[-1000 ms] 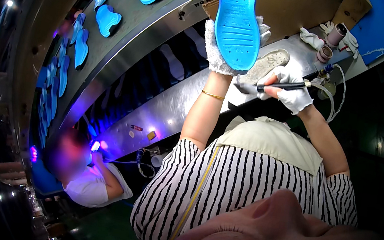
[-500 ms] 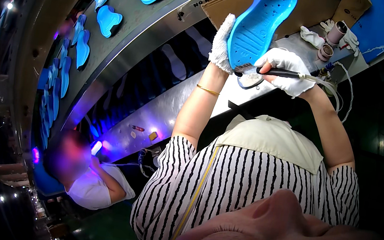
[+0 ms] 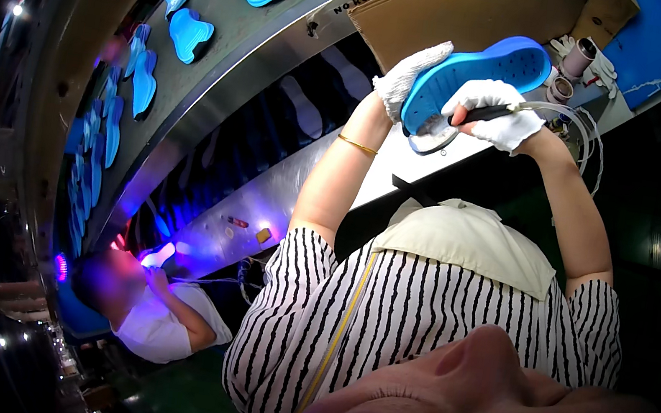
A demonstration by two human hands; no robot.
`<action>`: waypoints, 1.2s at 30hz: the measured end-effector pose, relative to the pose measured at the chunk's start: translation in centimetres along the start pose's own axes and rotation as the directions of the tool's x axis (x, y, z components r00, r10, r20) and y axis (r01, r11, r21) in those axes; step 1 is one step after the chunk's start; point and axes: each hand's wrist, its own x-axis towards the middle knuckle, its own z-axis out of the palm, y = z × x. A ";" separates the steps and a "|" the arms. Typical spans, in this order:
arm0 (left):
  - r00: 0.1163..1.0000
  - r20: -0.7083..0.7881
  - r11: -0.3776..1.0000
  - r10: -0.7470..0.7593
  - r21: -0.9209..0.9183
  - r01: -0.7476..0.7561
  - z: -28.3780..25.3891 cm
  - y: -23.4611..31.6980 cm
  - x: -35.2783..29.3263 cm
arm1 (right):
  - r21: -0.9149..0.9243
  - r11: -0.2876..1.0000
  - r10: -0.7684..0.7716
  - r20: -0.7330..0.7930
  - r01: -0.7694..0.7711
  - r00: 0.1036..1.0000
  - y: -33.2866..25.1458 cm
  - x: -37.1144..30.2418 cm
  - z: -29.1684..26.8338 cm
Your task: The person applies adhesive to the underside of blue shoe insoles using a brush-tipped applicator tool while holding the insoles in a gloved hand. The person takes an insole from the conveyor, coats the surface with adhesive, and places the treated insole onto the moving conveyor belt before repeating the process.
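Note:
A blue shoe sole (image 3: pixel 510 61) with small holes is held tilted above the bench. My left hand (image 3: pixel 410 76), in a white knitted glove, is closed around its near left edge. My right hand (image 3: pixel 501 119), gloved in white with bare fingertips showing, grips a slim black-handled tool (image 3: pixel 487 112) with a pale hose trailing from it. The tool's tip is near the sole's lower end; whether it touches cannot be told. Just below is a small round dish (image 3: pixel 434 142) with a whitish surface, partly covered by the sole and my hand.
A curved conveyor (image 3: pixel 227 40) carries several blue soles and uppers on the left. Behind the sole stands a cardboard box (image 3: pixel 407 19). Pinkish cylinders (image 3: pixel 578 57) and white gloves (image 3: pixel 603 69) lie at right. A co-worker (image 3: pixel 163 318) sits at the lower left by the metal bench (image 3: pixel 250 204).
The blue sole has swung from nearly upright to a flatter slant, its far end now toward the right. My left hand has turned with it; my right hand has shifted slightly.

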 end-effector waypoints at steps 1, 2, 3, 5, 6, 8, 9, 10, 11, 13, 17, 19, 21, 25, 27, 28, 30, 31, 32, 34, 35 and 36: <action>1.000 -0.009 0.998 -0.017 0.052 0.017 -0.3 0.0 0.1 | -0.054 0.997 0.055 0.046 -0.053 0.997 -0.1 0.0 0.0; 0.999 -0.045 0.998 -0.009 0.067 0.012 -0.3 -0.2 0.2 | -0.083 0.995 0.067 0.075 -0.061 0.995 0.0 0.0 -0.3; 0.999 -0.031 0.997 -0.035 0.065 0.037 -0.6 -0.3 0.3 | -0.120 0.990 0.078 0.084 -0.067 0.993 -0.2 0.0 -0.7; 0.996 -0.003 0.994 -0.085 0.062 0.085 -1.1 -0.5 0.5 | -0.088 0.988 0.136 0.116 -0.126 0.984 -0.7 -0.2 -1.7; 0.997 -0.010 0.994 -0.076 0.075 0.077 -1.2 -0.7 0.4 | -0.037 0.993 0.115 0.126 -0.112 0.985 -0.6 -0.3 -1.9; 0.999 -0.015 0.990 -0.044 0.130 0.046 -1.6 -0.9 0.7 | -0.034 0.999 0.042 0.066 -0.040 0.997 -0.6 -0.1 -1.8; 0.999 -0.011 0.987 -0.031 0.160 0.032 -1.2 -0.7 0.7 | -0.110 0.994 -0.018 0.028 0.021 0.999 -0.3 0.0 -1.8; 0.997 0.009 0.983 -0.081 0.165 0.079 -1.0 -0.4 0.6 | -0.095 0.995 0.030 0.035 -0.027 0.999 -0.3 -0.1 -2.0; 0.996 0.022 0.984 -0.087 0.159 0.082 -0.8 0.0 0.3 | -0.131 0.989 0.079 0.056 -0.071 0.995 -0.6 -0.3 -2.5; 0.994 0.042 0.985 -0.096 0.145 0.089 -0.5 0.4 -0.2 | -0.202 0.967 0.176 0.101 -0.153 0.979 -1.0 -0.9 -3.8; 0.999 -0.038 1.000 -0.012 0.003 0.012 -0.6 0.3 -0.9 | -0.076 0.994 0.079 -0.021 -0.081 0.997 -1.7 -2.1 -5.0; 0.996 0.039 0.973 0.081 -0.221 -0.070 -1.8 -1.0 -0.6 | 0.058 0.990 0.134 -0.133 -0.127 0.982 -2.8 -1.6 -3.2; 0.972 0.115 0.906 0.204 -0.398 -0.143 -1.5 -2.3 0.6 | 0.273 0.950 0.225 -0.262 -0.152 0.939 -2.0 -1.4 -0.7; 0.917 0.192 0.818 0.349 -0.539 -0.199 -1.1 -3.3 0.8 | 0.197 0.974 0.157 -0.231 -0.112 0.960 -1.9 -1.1 3.4; 0.931 0.168 0.787 0.324 -0.594 -0.166 -1.1 -3.8 0.7 | 0.370 0.903 0.261 -0.065 -0.219 0.963 -2.9 -1.6 2.8; 0.935 0.169 0.797 0.312 -0.582 -0.160 -1.1 -3.9 0.6 | 0.429 0.864 0.293 0.001 -0.265 0.956 -3.6 -1.4 2.3; 0.922 0.197 0.746 0.333 -0.652 -0.130 -1.5 -4.5 0.2 | 0.348 0.934 0.163 -0.208 -0.083 0.964 -2.1 -0.3 1.8; 0.904 0.220 0.704 0.367 -0.701 -0.115 -0.9 -4.6 0.2 | 0.410 0.912 0.156 -0.341 -0.003 0.927 -1.5 0.0 1.3; 0.949 -0.029 0.795 0.313 -0.540 -0.278 -0.4 -4.7 0.1 | 0.287 0.957 0.107 -0.456 0.032 0.883 -1.0 0.5 0.8; 0.946 -0.070 0.758 0.317 -0.581 -0.297 -0.2 -5.1 0.0 | 0.152 0.987 0.042 -0.529 0.046 0.847 -1.3 1.3 1.0; 0.942 -0.099 0.745 0.321 -0.588 -0.315 -0.7 -5.5 0.4 | 0.163 0.986 0.053 -0.519 0.038 0.853 -1.8 1.1 1.9; 0.907 0.197 0.676 0.372 -0.728 -0.119 -1.0 -5.5 0.2 | 0.192 0.979 0.031 -0.492 0.074 0.870 -2.0 1.2 2.9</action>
